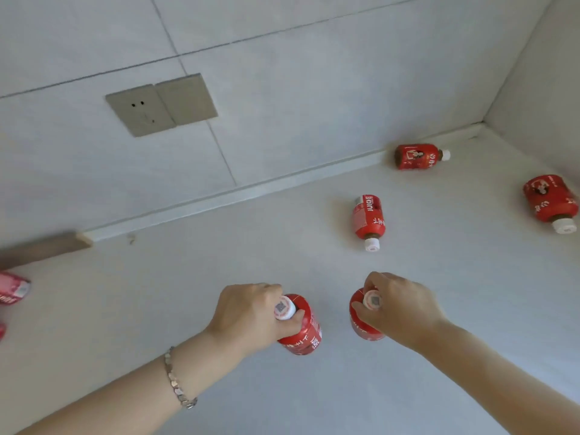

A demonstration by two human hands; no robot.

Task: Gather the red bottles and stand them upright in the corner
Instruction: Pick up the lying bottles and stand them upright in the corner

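My left hand (251,318) grips the neck of an upright red bottle (306,335) with a white cap. My right hand (398,309) holds a second upright red bottle (361,324) by its neck, a short gap to the right of the first. Three more red bottles lie on their sides on the pale surface: one (368,219) in the middle with its cap toward me, one (419,156) against the back wall near the corner (481,124), and one (549,202) at the right edge.
A tiled wall with a socket plate (161,105) runs along the back. A wooden strip (44,248) lies at the left by the wall base. Parts of other red packaging (12,288) show at the far left edge.
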